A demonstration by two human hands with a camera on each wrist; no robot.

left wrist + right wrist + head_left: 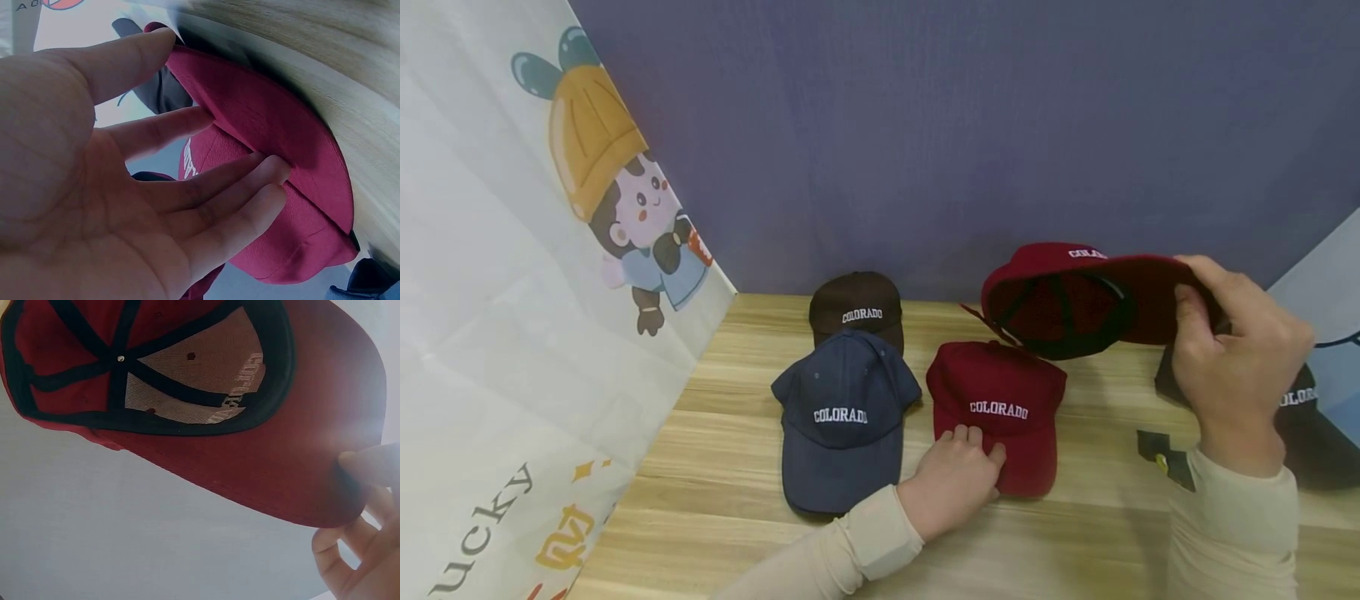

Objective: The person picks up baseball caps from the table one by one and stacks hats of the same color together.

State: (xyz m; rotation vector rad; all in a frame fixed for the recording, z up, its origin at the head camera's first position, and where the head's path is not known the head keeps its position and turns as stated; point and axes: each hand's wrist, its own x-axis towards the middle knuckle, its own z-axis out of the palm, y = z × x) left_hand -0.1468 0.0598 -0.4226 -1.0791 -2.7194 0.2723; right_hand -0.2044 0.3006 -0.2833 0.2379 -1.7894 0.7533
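Note:
My right hand (1243,358) pinches the brim of a dark red baseball cap (250,469), thumb against the brim's underside. That cap hangs in the air, tilted so its dark-banded inside shows. Below it, a second red baseball cap (1000,387) with white COLORADO lettering sits on the wooden table. My left hand (955,475) touches this second cap near where brim meets crown; in the left wrist view its fingers (237,219) reach out fairly straight over the red cloth. The raised cap's back appears close above the lower cap's crown; whether they touch I cannot tell.
Left of the red caps lies a navy cap (842,425), in front of a brown cap (856,308). A dark cap (1311,429) is partly hidden behind my right wrist. A small dark item (1165,458) lies near the right sleeve. A purple-grey wall (925,125) stands behind.

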